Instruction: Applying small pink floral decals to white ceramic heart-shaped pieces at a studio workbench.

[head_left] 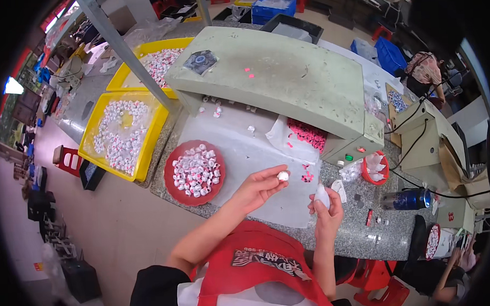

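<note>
My left hand (261,189) pinches a small white piece (282,176) between thumb and fingertips, above a white sheet (257,206) on the worktop. In my right hand (328,210) is a small white bottle (322,195), its narrow tip pointing up. The two hands are apart. A red scalloped plate (171,192) of small white pieces with pink marks stands left of my left hand. Beyond my hands, a few pink bits (307,175) lie on the sheet. A heap of pink and dark bits (307,134) rests partly under a pale green metal housing (274,71).
Two yellow trays (163,121) of white pieces sit at the left, beside a metal post (125,44). On the right are a red basket (385,175), a blue tumbler (411,199), a red marker-like stick (369,217) and black cables. Other people work farther right.
</note>
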### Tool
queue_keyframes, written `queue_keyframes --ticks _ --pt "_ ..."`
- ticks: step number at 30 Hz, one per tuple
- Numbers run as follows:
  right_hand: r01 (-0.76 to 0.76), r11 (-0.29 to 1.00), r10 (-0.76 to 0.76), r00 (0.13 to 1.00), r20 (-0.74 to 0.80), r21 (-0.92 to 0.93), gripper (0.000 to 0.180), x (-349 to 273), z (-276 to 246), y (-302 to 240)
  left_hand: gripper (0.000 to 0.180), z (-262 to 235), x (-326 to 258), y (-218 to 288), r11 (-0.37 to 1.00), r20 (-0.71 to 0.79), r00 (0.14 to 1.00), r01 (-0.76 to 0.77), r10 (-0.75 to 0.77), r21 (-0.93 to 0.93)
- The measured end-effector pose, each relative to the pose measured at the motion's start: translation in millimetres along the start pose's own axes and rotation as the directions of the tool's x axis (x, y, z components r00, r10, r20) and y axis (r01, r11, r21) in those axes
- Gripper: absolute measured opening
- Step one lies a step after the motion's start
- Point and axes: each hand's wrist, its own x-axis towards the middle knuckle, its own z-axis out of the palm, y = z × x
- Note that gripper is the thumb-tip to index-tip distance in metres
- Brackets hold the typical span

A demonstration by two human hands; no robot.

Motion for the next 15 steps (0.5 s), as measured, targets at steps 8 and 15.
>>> queue_keyframes --ticks 8,15 --pt "0.210 0.977 -0.211 0.975 0.066 0.024 0.039 11.1 53.9 -80.1 0.027 52.1 -21.3 51.4 0.971 0.296 0.928 -0.192 0.226 -0.140" --pt "0.318 0.946 -0.324 0.940 -0.110 -0.064 0.034 -0.3 47.1 -95.6 0.034 76.2 -18.0 46.6 0.983 0.191 0.965 -0.180 0.182 -0.027"
